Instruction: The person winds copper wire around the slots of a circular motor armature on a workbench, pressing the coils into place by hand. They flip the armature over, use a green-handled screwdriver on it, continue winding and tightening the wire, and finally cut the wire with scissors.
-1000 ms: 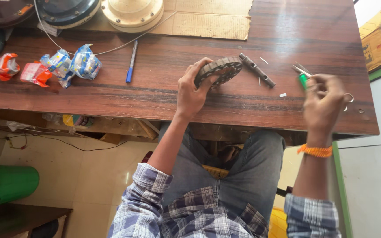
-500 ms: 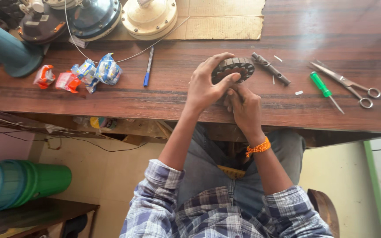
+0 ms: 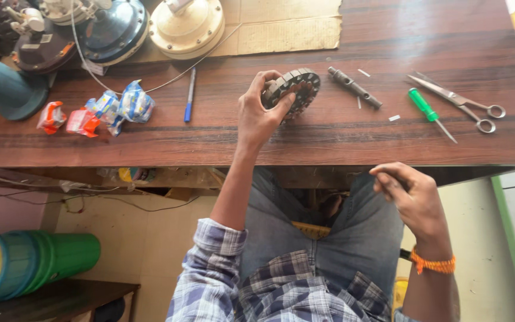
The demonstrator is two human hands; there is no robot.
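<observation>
A round, slotted metal ring (image 3: 293, 89) is held tilted on the tabletop (image 3: 341, 137), near the middle and a little back from the near edge. It is pinched by the left hand (image 3: 260, 116), with the thumb on its near rim and the fingers curled over its far rim, so that only part of it rests on the wood. The right hand (image 3: 412, 200) is kept off the tabletop, beyond the near edge and above the lap; its fingers are loosely curled and nothing can be seen in its grip.

Just beside the ring, toward the right edge, a short metal shaft (image 3: 354, 87) is laid, followed by a green-handled screwdriver (image 3: 429, 112) and a pair of scissors (image 3: 463, 104). A blue pen (image 3: 190, 95) and some small wrapped packets (image 3: 105, 110) are found toward the left edge.

Because the ring is propped by one hand only, it could slip from the pinch and roll toward the near edge. The shaft could also be knocked by it, being so close. Fingertips could be caught on the slotted rim if the hold is shifted carelessly.
</observation>
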